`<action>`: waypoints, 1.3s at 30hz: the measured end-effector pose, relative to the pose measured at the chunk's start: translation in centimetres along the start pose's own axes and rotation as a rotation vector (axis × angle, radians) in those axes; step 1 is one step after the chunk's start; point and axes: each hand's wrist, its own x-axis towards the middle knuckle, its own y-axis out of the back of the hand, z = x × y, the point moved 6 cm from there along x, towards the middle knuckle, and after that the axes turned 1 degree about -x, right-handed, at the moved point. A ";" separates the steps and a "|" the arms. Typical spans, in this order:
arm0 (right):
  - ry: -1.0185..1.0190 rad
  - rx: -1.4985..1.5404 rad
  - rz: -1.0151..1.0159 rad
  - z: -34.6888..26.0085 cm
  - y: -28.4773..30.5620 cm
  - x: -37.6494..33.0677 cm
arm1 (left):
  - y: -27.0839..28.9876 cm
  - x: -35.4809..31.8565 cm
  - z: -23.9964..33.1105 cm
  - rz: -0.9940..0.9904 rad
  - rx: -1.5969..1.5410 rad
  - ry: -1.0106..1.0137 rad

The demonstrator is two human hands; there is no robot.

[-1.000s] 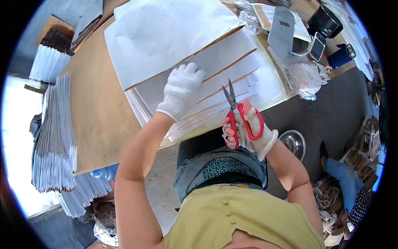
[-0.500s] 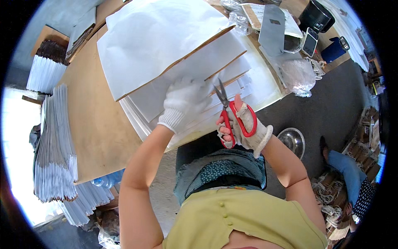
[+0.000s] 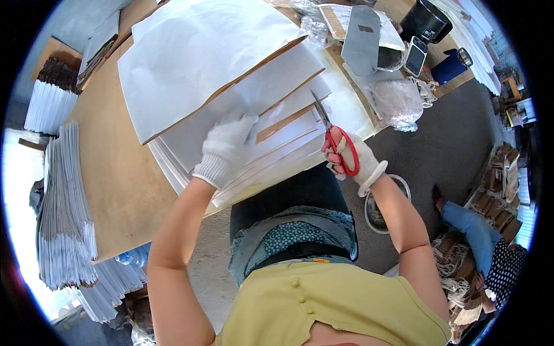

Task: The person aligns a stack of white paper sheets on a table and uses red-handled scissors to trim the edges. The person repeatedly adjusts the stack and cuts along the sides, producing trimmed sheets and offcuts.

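A stack of large white paper sheets (image 3: 196, 52) with brown edges lies on the table, its layers stepped toward me. My left hand (image 3: 222, 144), in a white knitted glove, rests on the lower sheets with its fingers stretched toward the brown edges. To its right, my right hand (image 3: 351, 155) wears a worn glove with bare fingertips and grips red-handled scissors (image 3: 323, 112). The blades point away from me over the right end of the sheets and look nearly together. A brown strip (image 3: 283, 125) shows between the hands.
Bundles of folded white sheets (image 3: 66, 213) stand left of the wooden table (image 3: 118, 173). At the back right are a grey metal plate (image 3: 362, 43), a phone (image 3: 415, 56), a plastic bag (image 3: 398, 101) and a blue flask (image 3: 451, 67). A metal basin (image 3: 378, 216) and another person (image 3: 479, 230) are at right.
The scissor blades have come closer together, and the right hand has turned. My left hand has drawn back from the brown edges, baring the brown strip. The whole view has shifted slightly.
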 end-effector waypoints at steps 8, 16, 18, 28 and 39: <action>-0.288 0.286 -0.414 6.9 -13.3 -3.7 | 0.4 1.3 -3.9 -0.473 -0.234 0.115; -0.115 -0.091 -0.612 10.4 -20.7 -1.8 | 1.0 2.0 -3.7 -0.594 -0.227 0.227; -0.156 -0.060 -0.562 10.0 -20.6 -1.8 | 1.1 1.8 -3.6 -0.560 -0.260 0.222; -0.208 0.085 -0.525 8.6 -19.7 -3.9 | 7.6 3.1 0.3 -0.479 0.291 -0.081; 0.002 0.282 -0.420 6.1 -16.8 -4.0 | 22.1 5.0 0.0 0.442 0.442 -0.045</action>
